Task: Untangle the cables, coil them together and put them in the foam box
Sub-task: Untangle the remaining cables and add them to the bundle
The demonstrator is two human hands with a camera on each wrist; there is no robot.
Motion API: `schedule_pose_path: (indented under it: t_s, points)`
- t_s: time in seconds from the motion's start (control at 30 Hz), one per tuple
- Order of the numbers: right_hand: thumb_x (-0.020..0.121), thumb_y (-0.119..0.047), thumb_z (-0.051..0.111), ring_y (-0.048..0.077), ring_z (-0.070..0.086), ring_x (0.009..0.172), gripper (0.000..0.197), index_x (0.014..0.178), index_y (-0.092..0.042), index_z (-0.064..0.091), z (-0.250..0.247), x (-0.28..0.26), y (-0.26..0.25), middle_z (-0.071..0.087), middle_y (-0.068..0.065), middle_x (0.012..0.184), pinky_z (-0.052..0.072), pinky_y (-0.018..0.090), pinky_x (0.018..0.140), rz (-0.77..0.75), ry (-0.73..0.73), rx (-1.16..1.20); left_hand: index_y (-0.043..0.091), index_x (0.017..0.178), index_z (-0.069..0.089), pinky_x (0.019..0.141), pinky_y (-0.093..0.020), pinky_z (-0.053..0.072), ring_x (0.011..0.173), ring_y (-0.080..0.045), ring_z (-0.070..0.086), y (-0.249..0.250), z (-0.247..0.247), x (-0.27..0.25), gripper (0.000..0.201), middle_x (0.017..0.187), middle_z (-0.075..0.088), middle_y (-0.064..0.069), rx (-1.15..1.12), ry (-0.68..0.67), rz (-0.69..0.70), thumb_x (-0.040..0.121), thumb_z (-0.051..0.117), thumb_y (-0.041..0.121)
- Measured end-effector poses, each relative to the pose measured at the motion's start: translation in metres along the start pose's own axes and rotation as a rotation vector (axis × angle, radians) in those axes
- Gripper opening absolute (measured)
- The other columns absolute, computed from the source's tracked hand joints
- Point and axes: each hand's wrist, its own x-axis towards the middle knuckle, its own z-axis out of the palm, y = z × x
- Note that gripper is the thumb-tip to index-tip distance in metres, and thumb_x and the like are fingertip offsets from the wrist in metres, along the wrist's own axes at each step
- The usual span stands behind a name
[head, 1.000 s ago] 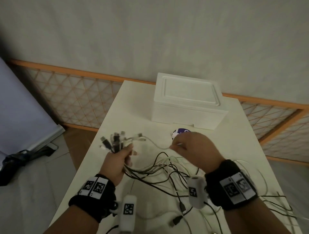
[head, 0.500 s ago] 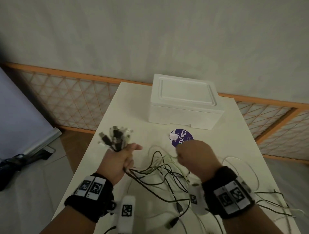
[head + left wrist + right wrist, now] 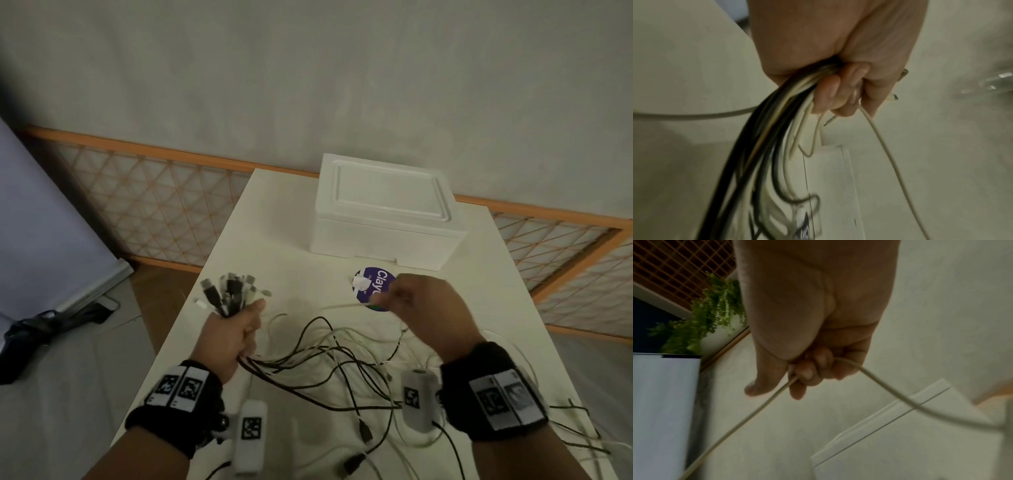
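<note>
My left hand [image 3: 236, 334] clenched round bundle of cables [image 3: 329, 359], plug ends fanned above fist at frame centre-left. My right hand [image 3: 430, 308] pinching single white cable [image 3: 764, 404], fingers curled over it. Best to draw that strand slowly through loose tangle at lower centre, keep left grip firm, watch for snags. Foam box [image 3: 387, 212] upper centre, lid on. Right fingertips blurred; pinch point probably near strand's end. Cables at lower right cut off by frame.
</note>
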Motion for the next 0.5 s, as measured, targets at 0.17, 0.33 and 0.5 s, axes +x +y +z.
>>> schedule_pose_path:
  t_s: [0.17,0.33,0.5]
  points:
    - [0.083,-0.057,0.058,0.015,0.054,0.057,0.048,0.056,-0.018,0.054,-0.024,-0.003,0.041,0.054,-0.002,0.05,0.043,0.032,0.057,0.18,0.24,0.082,0.019,0.068,0.043,0.036,-0.019,0.02,0.033,-0.009,0.02,-0.007,-0.042,0.029,0.03,0.045,0.033,0.005,0.014,0.173,-0.051,0.091,0.063,0.016]
    - [0.078,-0.056,0.065,0.012,0.054,0.057,0.043,0.055,-0.021,0.053,-0.023,-0.002,0.043,0.055,-0.004,0.052,0.042,0.029,0.055,0.188,0.249,0.106,0.019,0.066,0.041,0.038,-0.021,0.018,0.033,-0.009,0.02,-0.019,-0.053,0.037,0.032,0.042,0.031,0.006,0.061,0.231,-0.086,0.092,0.06,0.013]
    - [0.072,-0.041,0.078,0.008,0.049,0.057,0.024,0.059,-0.03,0.061,-0.025,-0.006,0.042,0.053,-0.005,0.054,0.036,0.024,0.053,0.101,0.209,0.193,0.016,0.077,0.053,0.036,-0.017,0.022,0.031,-0.008,0.025,-0.014,-0.072,0.044,0.017,0.042,0.041,0.006,0.053,0.353,-0.085,0.092,0.061,0.015]
